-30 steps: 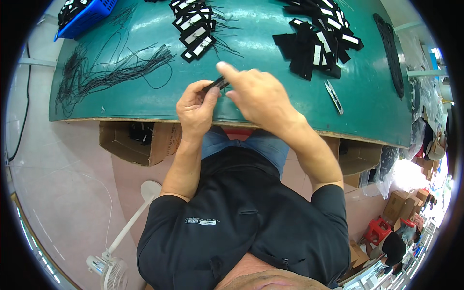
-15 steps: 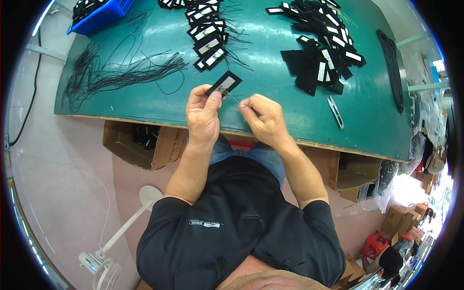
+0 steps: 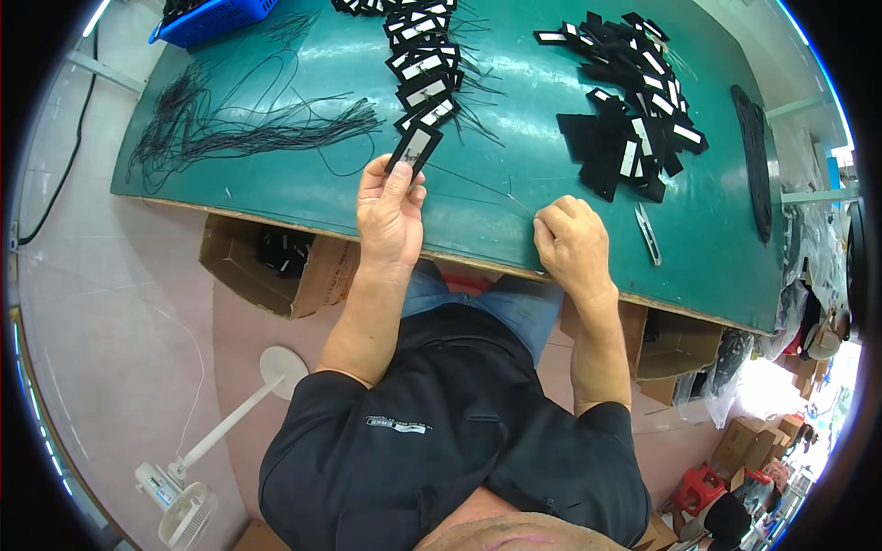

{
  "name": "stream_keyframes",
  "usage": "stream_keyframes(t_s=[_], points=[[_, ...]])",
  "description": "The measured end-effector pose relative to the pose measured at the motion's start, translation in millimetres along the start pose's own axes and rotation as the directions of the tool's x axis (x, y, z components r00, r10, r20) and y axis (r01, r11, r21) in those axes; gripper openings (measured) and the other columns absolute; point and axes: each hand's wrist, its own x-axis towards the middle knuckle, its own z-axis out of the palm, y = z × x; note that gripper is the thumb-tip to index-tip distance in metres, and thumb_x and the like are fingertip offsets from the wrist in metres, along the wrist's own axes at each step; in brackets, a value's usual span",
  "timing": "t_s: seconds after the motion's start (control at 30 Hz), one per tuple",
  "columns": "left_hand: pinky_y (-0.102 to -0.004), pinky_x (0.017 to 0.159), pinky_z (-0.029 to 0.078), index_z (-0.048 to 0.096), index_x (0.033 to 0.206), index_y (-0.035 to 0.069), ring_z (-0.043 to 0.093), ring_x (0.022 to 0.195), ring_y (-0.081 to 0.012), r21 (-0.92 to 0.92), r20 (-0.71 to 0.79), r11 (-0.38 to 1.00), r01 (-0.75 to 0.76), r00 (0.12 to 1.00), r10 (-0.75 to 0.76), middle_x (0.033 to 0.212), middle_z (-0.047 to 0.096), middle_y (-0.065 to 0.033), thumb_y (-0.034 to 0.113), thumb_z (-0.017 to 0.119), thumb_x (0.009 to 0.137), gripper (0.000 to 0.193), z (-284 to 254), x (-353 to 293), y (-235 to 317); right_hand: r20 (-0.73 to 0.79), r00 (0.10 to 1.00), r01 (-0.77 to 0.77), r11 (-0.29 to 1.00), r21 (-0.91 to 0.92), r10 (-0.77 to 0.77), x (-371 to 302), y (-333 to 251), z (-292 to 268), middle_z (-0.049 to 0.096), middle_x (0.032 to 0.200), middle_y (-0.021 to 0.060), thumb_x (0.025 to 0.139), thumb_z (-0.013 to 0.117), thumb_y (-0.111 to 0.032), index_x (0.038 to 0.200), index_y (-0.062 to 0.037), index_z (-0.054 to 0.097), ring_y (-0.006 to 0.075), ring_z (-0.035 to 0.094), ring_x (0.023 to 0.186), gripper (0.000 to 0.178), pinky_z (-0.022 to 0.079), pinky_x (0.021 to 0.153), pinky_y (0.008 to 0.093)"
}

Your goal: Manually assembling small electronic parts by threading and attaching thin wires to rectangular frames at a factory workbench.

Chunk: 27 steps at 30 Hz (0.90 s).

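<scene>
Left hand (image 3: 390, 216): it is pinching a small black tag (image 3: 414, 147) with a pale strip, holding it up over the near part of the worktop.
Right hand (image 3: 571, 243): it is curled shut near the front edge of the worktop, and its fingertips are pinching one end of a thin thread (image 3: 478, 185).
Thread: it is running tight from the tag across to the right hand.
What could go wrong: the thread might be slipping out of the tag if the right hand is pulling too hard. The thread could also be snapping, or the tag could be bending in the pinch.
Another worry: the loose black strings (image 3: 248, 129) on the left could be getting tangled.
Worktop (image 3: 514, 230): it is wide and dark green. A row of done tags (image 3: 424, 64) is lying in the middle, a heap of black tags (image 3: 634, 119) is lying on the right, and small snips (image 3: 648, 234) are lying near the right hand.
Room: a blue basket (image 3: 216, 16) is sitting at the far left corner. Open cardboard boxes (image 3: 276, 266) are sitting under the worktop, and a white fan (image 3: 179, 496) is standing on the pink floor.
</scene>
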Motion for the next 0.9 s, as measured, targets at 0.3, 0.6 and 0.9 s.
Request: stream_keyframes(t_s=[0.3,0.6,0.9], points=[[-0.0247,0.067,0.051,0.064,0.112,0.010,0.068,0.085,-0.0138,0.018,-0.013,0.999,-0.047,0.999,0.047,0.097,0.071,-0.0028,0.003,0.072,0.095,0.020,-1.6,-2.5,3.8,0.062,0.996,-0.075,0.994,0.075,0.071,-0.4,6.2,-13.7,0.065,0.087,0.0094,0.080,0.072,-0.004,0.083,-0.0026,0.069,0.0299,0.064,0.083,0.004,0.052,0.076,0.0402],[-0.0246,0.072,0.052,0.061,0.113,0.006,0.066,0.083,-0.0106,0.195,0.143,0.980,-0.041,0.990,0.013,0.095,0.070,-0.0042,0.001,0.070,0.096,0.020,17.2,-27.2,-25.6,-0.250,0.967,0.059,0.901,0.430,0.056,33.1,-42.7,25.4,0.070,0.097,0.0143,0.086,0.072,-0.006,0.101,0.0003,0.067,0.0280,0.068,0.089,0.017,0.053,0.077,0.0396],[-0.0258,0.077,0.052,0.068,0.114,0.001,0.064,0.083,-0.0104,0.795,0.453,0.460,-0.395,0.891,-0.017,0.100,0.070,-0.0037,0.006,0.071,0.096,0.019,21.9,-24.5,-3.4,0.129,0.977,-0.215,0.751,0.624,0.171,19.3,-31.9,36.4,0.066,0.089,0.0136,0.090,0.068,-0.002,0.097,-0.0010,0.063,0.0290,0.065,0.080,0.009,0.052,0.072,0.0377]])
